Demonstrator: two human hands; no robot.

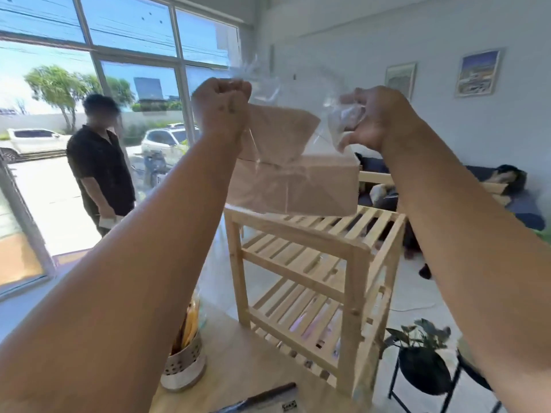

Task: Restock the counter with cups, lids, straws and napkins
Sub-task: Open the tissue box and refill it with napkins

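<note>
Motion blur smears the top of the napkin bag [298, 183]; contents of the metal holder [185, 368] are unclear; the bottom edge cuts off a dark object [268, 393]

A: Room?
B: Big windows [131, 55] on the left, full daylight, cars [32, 141] outside. White wall [343, 40] on the right with two pictures [478, 73].
A: Furniture?
B: Slatted wooden rack [351, 251] in the centre, three tiers. Dark sofa [524, 210] behind it. Potted plant [423, 368] on a black stand. Pale floor [423, 296]. Person in black [98, 162] by the glass.
</note>
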